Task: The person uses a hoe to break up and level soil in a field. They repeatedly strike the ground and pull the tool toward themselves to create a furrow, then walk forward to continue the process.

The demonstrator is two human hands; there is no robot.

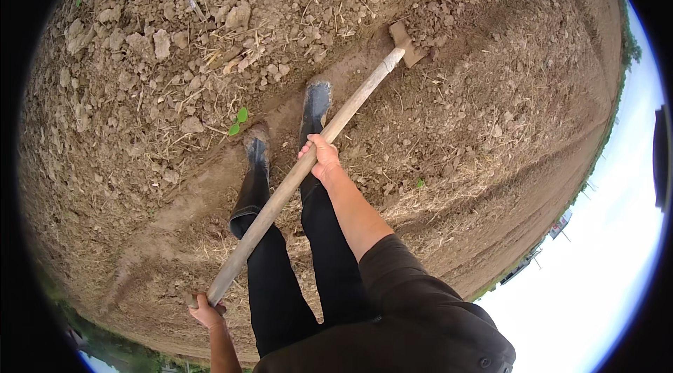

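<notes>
A long-handled shovel with a wooden shaft (278,199) slants across my legs from lower left to upper right. My left hand (207,312) is closed around its top end, where a short wooden piece sticks out beside the fingers. Midway down the shaft, my right hand (320,156) grips it in front of my shin. The soil-coated blade (404,40) rests low in a furrow, against a heap of loose dark soil (441,20); its far edge is hidden by the soil.
My dark rubber boots (317,102) stand in the furrow (210,178). A green seedling (238,121) grows just beside one boot. Clods and straw cover the raised bed (136,57) on the left. More tilled rows (505,178) run off to the right, with a small weed (420,183) there.
</notes>
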